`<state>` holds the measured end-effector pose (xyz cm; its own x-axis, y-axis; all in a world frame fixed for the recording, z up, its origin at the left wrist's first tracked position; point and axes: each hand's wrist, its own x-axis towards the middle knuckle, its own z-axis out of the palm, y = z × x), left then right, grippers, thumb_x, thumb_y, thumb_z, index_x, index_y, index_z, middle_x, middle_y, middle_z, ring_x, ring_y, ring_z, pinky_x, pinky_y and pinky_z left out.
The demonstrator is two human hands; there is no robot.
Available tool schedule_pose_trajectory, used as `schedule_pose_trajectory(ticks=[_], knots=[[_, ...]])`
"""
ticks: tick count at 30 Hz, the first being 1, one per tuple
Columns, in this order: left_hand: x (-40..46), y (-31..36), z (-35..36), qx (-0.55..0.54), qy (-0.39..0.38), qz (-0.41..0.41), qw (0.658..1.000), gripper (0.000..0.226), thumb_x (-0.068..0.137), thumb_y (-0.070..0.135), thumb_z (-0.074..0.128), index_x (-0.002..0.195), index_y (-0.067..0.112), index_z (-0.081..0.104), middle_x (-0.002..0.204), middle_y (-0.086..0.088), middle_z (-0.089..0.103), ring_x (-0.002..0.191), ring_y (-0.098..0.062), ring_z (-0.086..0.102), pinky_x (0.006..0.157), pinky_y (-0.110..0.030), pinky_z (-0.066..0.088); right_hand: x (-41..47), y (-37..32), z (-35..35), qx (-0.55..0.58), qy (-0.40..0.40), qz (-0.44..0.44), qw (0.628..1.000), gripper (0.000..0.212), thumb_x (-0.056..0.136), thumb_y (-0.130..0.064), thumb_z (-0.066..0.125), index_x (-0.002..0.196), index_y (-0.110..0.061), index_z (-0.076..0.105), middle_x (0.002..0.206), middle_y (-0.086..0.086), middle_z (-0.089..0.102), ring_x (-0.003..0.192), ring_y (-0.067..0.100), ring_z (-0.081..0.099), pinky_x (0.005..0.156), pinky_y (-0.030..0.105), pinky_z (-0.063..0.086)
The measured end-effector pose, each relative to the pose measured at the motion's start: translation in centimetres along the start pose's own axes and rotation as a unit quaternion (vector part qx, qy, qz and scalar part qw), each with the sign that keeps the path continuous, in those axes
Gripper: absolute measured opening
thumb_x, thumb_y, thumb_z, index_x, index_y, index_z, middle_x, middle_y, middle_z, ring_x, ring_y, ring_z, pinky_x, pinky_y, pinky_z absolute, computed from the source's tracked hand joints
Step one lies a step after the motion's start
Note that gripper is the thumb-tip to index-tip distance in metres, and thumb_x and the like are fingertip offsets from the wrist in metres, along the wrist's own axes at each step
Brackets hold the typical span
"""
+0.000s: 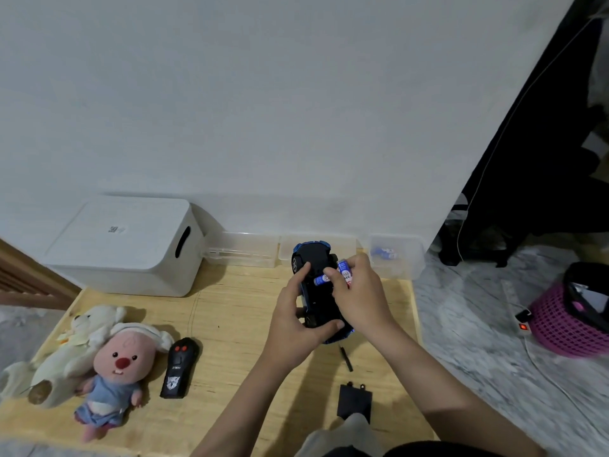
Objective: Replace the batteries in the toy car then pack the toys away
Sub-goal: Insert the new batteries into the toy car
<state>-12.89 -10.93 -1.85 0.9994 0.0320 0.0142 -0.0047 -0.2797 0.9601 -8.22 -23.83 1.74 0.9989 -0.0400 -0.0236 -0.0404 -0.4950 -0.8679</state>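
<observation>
Head view: a person is sitting at a low wooden table (230,311) set against a plain white wall (263,94), working on a toy car (318,291) held upside down above the table's right half. The left hand (291,319) is gripping the car, thumb curled under its near end and forefinger lying along the dark underside. The right hand (357,296) is pinching a battery (343,271) with a blue-and-white label, while a second battery (321,279) is lying across the car's underside at its fingertips.

A black cover (355,402) is lying flat by the table's near edge, with a thin dark tool (346,358) just behind it. A black remote (179,369) is resting left of centre, beside a pink plush (112,374) in a blue dress that is lying against a cream plush (72,344) at the left edge.

Along the far edge, a white lidded bin (128,245) is occupying the far-left corner, followed by three clear tubs (245,250); the rightmost one (397,255) is holding more blue batteries.

The table is standing on a grey marbled floor (478,324). To the right, a purple basket (570,321) is sitting beside a white power strip (522,323) with a glowing red switch, and dark clothing (543,159) is hanging at the room's right side.
</observation>
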Motion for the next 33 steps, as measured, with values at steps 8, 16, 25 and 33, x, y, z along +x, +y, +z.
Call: schedule_pose_trajectory(ticks=[8, 16, 25, 33], knots=[[0.4, 0.6, 1.9, -0.030, 0.038, 0.007, 0.999, 0.094, 0.059, 0.023, 0.085, 0.136, 0.047, 0.035, 0.133, 0.011, 0.047, 0.114, -0.026, 0.058, 0.083, -0.047, 0.057, 0.0, 0.2, 0.4, -0.016, 0.071, -0.014, 0.997, 0.026, 0.090, -0.038, 0.059, 0.084, -0.014, 0.049, 0.065, -0.004, 0.057, 0.063, 0.019, 0.057, 0.053, 0.034, 0.043], [0.8, 1.2, 4.0, -0.022, 0.073, 0.000, 0.997, 0.096, 0.057, 0.023, 0.084, 0.137, 0.046, 0.035, 0.120, 0.032, 0.045, 0.107, -0.020, 0.058, 0.082, -0.046, 0.056, 0.8, 0.8, 0.4, -0.054, 0.123, 0.029, 0.991, 0.029, 0.092, -0.042, 0.054, 0.084, -0.016, 0.045, 0.062, -0.009, 0.049, 0.062, 0.017, 0.051, 0.045, 0.025, 0.028], [0.8, 0.6, 2.5, 0.003, 0.060, -0.008, 0.998, 0.094, 0.056, 0.030, 0.084, 0.136, 0.042, 0.037, 0.128, 0.010, 0.052, 0.115, -0.018, 0.057, 0.086, -0.044, 0.055, 1.0, 0.7, 0.4, -0.070, 0.017, 0.017, 0.997, 0.029, 0.092, -0.041, 0.054, 0.086, -0.013, 0.047, 0.069, -0.003, 0.055, 0.063, 0.017, 0.053, 0.046, 0.027, 0.033], [0.8, 0.9, 0.4, -0.018, 0.004, 0.002, 1.000, 0.085, 0.067, 0.005, 0.081, 0.137, 0.028, 0.038, 0.126, 0.013, 0.056, 0.110, -0.011, 0.062, 0.091, -0.030, 0.053, 0.4, -1.0, -0.3, -0.159, -0.037, -0.082, 0.983, 0.024, 0.088, -0.044, 0.058, 0.087, -0.020, 0.060, 0.076, -0.004, 0.064, 0.071, 0.017, 0.058, 0.056, 0.030, 0.043]])
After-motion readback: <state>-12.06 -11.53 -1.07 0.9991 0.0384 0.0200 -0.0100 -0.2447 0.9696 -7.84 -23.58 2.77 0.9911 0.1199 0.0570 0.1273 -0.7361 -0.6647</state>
